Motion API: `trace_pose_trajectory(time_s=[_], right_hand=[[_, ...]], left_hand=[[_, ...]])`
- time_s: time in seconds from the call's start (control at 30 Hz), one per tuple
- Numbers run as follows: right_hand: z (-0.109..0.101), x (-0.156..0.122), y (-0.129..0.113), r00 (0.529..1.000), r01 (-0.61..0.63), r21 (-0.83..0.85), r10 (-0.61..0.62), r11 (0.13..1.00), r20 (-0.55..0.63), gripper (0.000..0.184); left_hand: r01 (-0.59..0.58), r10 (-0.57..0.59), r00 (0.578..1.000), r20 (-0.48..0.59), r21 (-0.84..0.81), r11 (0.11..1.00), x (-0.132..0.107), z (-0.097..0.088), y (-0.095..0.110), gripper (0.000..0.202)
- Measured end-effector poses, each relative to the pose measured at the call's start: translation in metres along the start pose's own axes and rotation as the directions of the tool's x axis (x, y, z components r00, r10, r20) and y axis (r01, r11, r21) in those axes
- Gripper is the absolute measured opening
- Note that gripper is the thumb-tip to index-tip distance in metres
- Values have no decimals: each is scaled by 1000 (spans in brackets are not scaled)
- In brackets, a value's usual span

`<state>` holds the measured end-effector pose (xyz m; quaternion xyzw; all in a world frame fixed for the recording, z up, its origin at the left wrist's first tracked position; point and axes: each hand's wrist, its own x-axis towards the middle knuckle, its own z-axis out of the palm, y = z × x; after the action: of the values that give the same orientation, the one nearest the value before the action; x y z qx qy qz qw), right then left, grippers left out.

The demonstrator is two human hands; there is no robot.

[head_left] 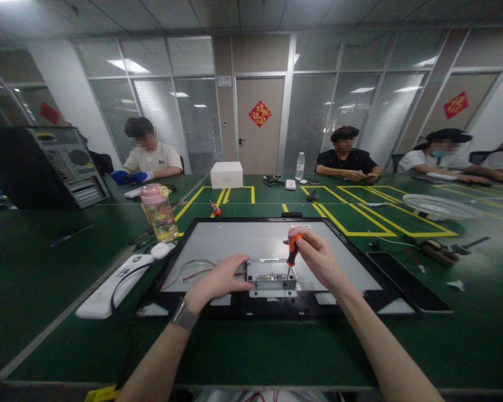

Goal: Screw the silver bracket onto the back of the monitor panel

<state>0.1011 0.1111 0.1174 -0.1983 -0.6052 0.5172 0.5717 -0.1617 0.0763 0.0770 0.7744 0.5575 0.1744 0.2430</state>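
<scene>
Near the tabletop's (276, 349) front edge, the right hand (318, 257) grips an orange-and-black screwdriver (293, 251) over a metal bracket (268, 284) on the display panel (230, 234), the left hand (218, 280) spread unclenched against the bracket.

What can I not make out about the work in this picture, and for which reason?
Tip of the screwdriver, head view: too small to tell whether it sits in a screw of the metal bracket.
Top of its handle, head view: covered by the right hand.
Thin cables, head view: one stretch is hidden behind the left hand.
Computer case, head view: cut off by the left edge.
</scene>
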Motion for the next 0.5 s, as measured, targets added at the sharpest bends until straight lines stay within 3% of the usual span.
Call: trace_pose_trajectory(time_s=[0.1, 0.27, 0.5], right_hand=[[-2, 1, 1, 999, 1, -28, -2, 1000, -35, 24], [2, 0, -4, 999, -47, 79, 45, 996, 19, 29], [0, 0, -2, 999, 4, -60, -7, 998, -38, 27]], left_hand=[[5, -5, 1000, 7, 4, 1000, -1, 0, 0, 77], [20, -20, 1000, 10, 5, 1000, -3, -3, 5, 77], [27, -28, 999, 21, 12, 1000, -3, -4, 8, 76]])
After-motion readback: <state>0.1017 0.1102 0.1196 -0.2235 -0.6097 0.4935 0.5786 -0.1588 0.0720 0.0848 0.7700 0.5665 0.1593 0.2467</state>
